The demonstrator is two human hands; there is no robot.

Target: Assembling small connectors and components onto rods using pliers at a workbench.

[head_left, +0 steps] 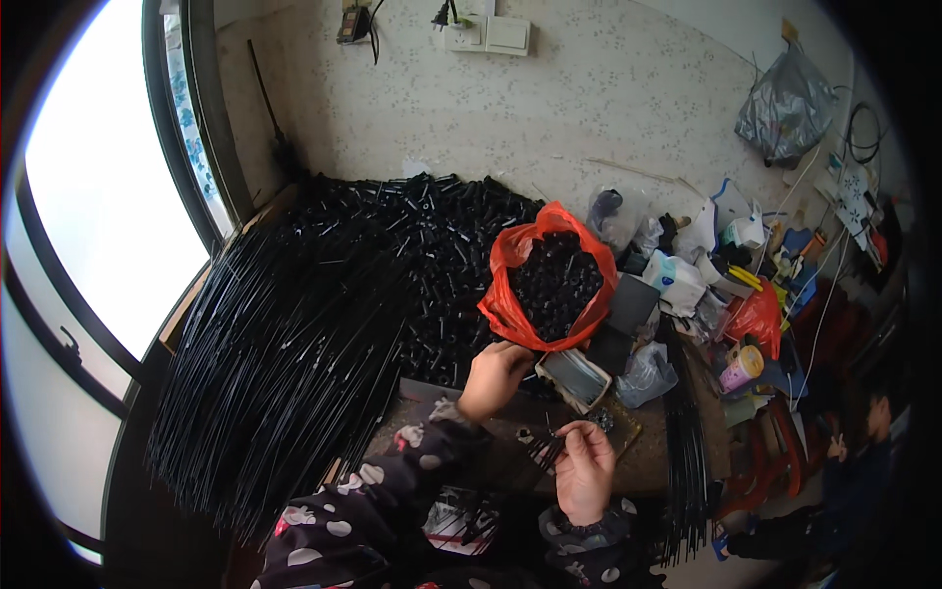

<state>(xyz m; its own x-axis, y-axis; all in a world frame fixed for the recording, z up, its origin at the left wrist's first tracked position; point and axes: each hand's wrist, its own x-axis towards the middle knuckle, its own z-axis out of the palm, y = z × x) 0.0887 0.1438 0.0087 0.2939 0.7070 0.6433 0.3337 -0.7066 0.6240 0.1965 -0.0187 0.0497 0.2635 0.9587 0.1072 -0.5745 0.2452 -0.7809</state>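
Observation:
My right hand (pixel 586 473) pinches a small bunch of thin black rods (pixel 546 450) by their ends, near the front edge of the table. My left hand (pixel 494 381) is just below the red plastic bag (pixel 502 312), with its fingers curled together. Whatever those fingers hold, if anything, is hidden. Small black cylindrical pieces (pixel 557 285) fill the bag. Beside my left hand stands an open rectangular container (pixel 575 381) with something greyish inside. A heap of black tube-like parts (pixel 442 231) spreads behind my left hand.
Long thin black rods (pixel 285 344) cover the table's left side, and another bundle (pixel 685 442) hangs over the front right. Clutter includes a clear plastic bag (pixel 646 376), a purple-and-yellow cup (pixel 742 368) and a dark box (pixel 633 304). Another person (pixel 863 481) is at the far right.

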